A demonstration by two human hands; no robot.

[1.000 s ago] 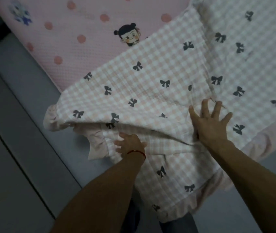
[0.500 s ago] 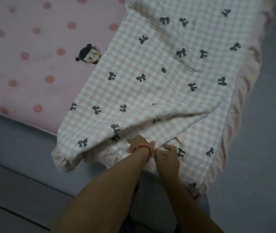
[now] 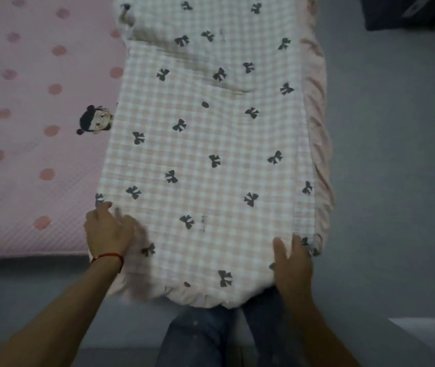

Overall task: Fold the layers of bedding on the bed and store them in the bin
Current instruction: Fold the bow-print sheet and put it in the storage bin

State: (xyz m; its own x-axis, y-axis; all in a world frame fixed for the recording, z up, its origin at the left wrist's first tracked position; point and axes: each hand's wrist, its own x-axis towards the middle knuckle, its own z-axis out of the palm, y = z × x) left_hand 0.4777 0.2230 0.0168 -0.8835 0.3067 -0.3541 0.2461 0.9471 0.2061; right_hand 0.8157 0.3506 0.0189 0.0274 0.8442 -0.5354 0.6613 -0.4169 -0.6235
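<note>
Since half a second ago, the two hands have moved apart from the middle of the near edge, and the checked blanket (image 3: 211,160) is now lying as a long folded strip.

Head view: the left hand (image 3: 107,230) is resting on the blanket's near left corner, fingers loosely spread and blurred, so whether they are pinching fabric cannot be told. A red cord (image 3: 107,256) is circling that wrist. The right hand (image 3: 291,263) is lying on the near right corner, fingers straight and slightly apart, pressing the fabric. The blanket is stretching away beyond the fingertips of both hands, its frilled edge (image 3: 319,144) running beyond the right fingers. The pink dotted sheet (image 3: 25,154) is lying left of the left fingers.
</note>
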